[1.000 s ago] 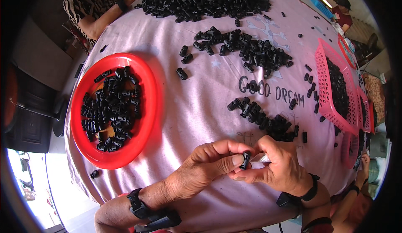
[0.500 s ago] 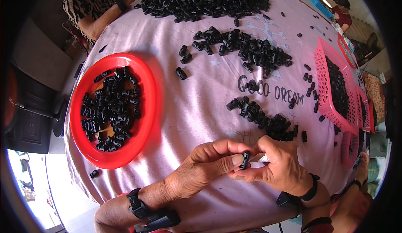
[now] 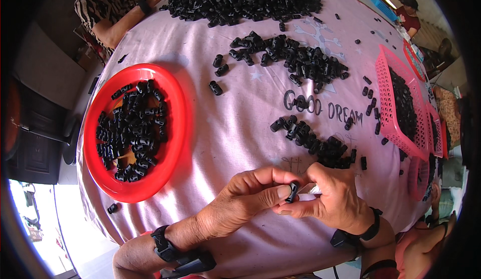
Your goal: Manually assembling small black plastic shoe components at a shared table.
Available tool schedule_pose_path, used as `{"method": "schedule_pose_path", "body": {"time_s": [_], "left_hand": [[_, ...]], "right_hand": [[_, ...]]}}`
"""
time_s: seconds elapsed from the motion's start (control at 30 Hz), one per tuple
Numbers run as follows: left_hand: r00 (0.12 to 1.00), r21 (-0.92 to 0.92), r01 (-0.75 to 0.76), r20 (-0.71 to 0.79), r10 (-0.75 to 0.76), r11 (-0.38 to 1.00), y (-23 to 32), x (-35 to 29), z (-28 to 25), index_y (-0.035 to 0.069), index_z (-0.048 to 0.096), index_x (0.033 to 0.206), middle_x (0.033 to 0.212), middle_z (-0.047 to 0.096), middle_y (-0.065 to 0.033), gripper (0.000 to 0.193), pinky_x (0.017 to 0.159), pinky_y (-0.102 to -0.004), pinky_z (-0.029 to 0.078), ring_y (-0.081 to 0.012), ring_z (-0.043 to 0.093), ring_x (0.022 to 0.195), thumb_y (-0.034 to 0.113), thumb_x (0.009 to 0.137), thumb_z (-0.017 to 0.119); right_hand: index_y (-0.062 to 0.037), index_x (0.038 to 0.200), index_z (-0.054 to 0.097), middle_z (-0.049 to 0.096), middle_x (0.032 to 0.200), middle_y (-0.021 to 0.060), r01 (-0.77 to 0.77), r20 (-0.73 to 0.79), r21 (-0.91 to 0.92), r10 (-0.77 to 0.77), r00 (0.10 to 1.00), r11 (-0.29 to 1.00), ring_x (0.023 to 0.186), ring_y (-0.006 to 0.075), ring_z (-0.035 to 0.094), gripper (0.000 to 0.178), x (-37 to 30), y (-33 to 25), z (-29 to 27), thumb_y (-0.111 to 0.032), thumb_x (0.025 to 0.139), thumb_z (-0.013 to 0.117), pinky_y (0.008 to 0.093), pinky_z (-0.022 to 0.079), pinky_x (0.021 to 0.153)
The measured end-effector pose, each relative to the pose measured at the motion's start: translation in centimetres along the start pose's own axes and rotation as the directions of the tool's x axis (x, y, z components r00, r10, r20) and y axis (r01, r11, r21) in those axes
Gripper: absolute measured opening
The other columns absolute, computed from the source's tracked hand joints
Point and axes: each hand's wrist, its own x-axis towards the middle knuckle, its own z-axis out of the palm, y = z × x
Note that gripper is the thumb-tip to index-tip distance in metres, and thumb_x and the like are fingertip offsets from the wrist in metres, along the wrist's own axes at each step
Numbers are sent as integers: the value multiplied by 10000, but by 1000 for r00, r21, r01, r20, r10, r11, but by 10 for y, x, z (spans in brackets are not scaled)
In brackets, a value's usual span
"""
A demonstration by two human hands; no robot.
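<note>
My left hand (image 3: 243, 199) pinches a small black plastic piece (image 3: 292, 192), a short cylinder that looks like a cord lock, between thumb and fingers. My right hand (image 3: 335, 196) meets it from the other side, its fingers closed around a white thing (image 3: 313, 189) whose kind I cannot make out. The right fingertips reach up to the black piece. Just beyond my hands lies a loose cluster of similar black pieces (image 3: 308, 139). To the left, a red plastic tray (image 3: 181, 128) holds many more of them.
A large black heap (image 3: 245, 1) covers the far end of the pink cloth (image 3: 215, 143), with a smaller pile (image 3: 315, 64) nearer. Pink baskets (image 3: 388, 98) stand at right. A person in a striped sleeve (image 3: 107, 1) sits far left; another person's arm (image 3: 426, 246) shows at lower right.
My hands and the black piece look the same. At the lower right, the other person's arm and shoulder have shifted.
</note>
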Motion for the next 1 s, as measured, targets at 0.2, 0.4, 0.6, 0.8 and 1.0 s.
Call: {"method": "schedule_pose_path", "body": {"time_s": [0.2, 0.4, 0.6, 0.8, 1.0], "left_hand": [[1000, 25, -2, 3, 2, 1000, -2, 0, -2, 24, 565, 1191, 1090, 603, -29, 262, 843, -247, 450, -84, 553, 957, 95, 942, 527], [1000, 33, 4, 8, -4, 999, -4, 0, -5, 26, 573, 1173, 1069, 602, -23, 246, 846, -242, 443, -81, 546, 966, 96, 941, 530], [999, -9, 14, 30, -14, 1000, -2, -1, -6, 32, 555, 1195, 1029, 607, 0, 261, 835, -202, 436, -43, 535, 917, 136, 958, 526], [999, 10, 45, 2, -45, 999, 1, -1, -3, 32, 561, 1192, 995, 594, 19, 267, 794, -203, 442, -38, 526, 854, 162, 961, 523], [997, 41, 45, 56, -47, 998, 1, -1, -8, 36, 562, 1192, 989, 593, 18, 277, 782, -206, 453, -41, 525, 822, 183, 961, 526]], "right_hand": [[-54, 648, 488, 510, 549, 74, -1, 34, -25, 2, 999, 1000, 455, 209, 573, 550, 0, -1, -3, -516, 645, 787, 318, 443, 419], [-50, 631, 479, 540, 552, 84, -1, 64, -19, 2, 998, 1000, 470, 201, 590, 537, 1, -2, -2, -484, 658, 796, 306, 449, 433], [-52, 670, 519, 569, 564, 59, 51, -2, 25, -51, 999, 998, 455, 168, 575, 475, 1, -3, -1, -424, 667, 815, 292, 443, 426], [-17, 911, 595, 634, 671, 66, -15, -50, 218, 27, 998, 976, 512, 99, 586, 379, -1, -11, -9, -245, 708, 819, 239, 455, 438], [-4, 957, 607, 565, 599, 3, 68, -100, 425, -27, 995, 903, 457, 17, 469, 276, 6, -16, 1, -113, 762, 770, 184, 355, 422]]}}
